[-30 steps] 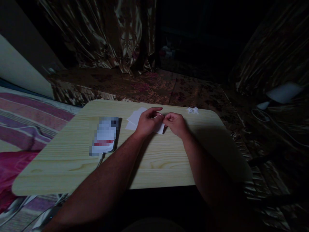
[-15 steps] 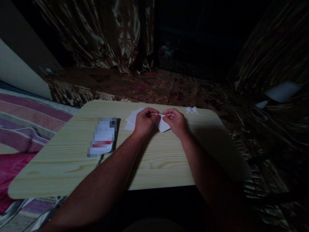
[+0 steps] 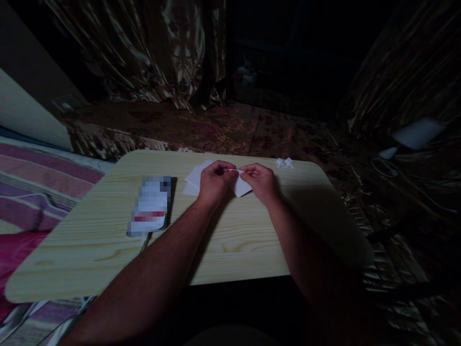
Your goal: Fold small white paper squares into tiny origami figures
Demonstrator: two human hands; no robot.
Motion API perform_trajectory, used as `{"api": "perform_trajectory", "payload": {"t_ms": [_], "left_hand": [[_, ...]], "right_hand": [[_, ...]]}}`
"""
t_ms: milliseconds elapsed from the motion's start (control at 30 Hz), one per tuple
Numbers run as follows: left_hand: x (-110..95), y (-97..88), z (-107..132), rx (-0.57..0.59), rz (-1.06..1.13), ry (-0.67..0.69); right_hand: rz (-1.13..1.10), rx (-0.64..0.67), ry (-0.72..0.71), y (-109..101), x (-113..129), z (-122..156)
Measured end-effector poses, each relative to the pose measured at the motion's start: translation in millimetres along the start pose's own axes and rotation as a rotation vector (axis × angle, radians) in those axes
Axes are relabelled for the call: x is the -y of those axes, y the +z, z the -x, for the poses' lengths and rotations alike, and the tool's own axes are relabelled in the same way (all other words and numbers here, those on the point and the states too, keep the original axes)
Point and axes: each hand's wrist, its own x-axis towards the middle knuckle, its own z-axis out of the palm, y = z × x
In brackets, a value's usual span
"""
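Observation:
A small sheet of white paper [image 3: 240, 186] is pinched at its top between both hands, one corner pointing toward me. My left hand [image 3: 218, 181] closes thumb and fingers on its upper left edge. On the upper right, my right hand [image 3: 260, 180] grips the same sheet, its thumb close to the left thumb. Partly covered by my left hand, more white paper sheets [image 3: 195, 179] lie on the table. Two small folded white paper pieces [image 3: 285, 163] sit near the far edge, beyond my right hand.
The light wooden table [image 3: 237, 240] has rounded corners. A phone [image 3: 151, 204] with a cable lies on its left part. A striped bed cover [image 3: 32, 178] is at the left, a patterned curtain [image 3: 180, 53] behind. A pale lamp-like object [image 3: 418, 133] stands in the dark at right.
The right hand has shifted slightly left, bringing the fingertips of both hands closer together on the paper. The whole view has moved a little.

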Motion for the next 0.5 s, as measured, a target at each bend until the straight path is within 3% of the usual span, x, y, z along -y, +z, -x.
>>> {"api": "perform_trajectory", "payload": {"t_ms": [500], "left_hand": [[2.5,-0.3,-0.7,0.013,-0.036,0.032]], "right_hand": [[0.056,0.005,0.013,0.0,0.2,0.0]]}}
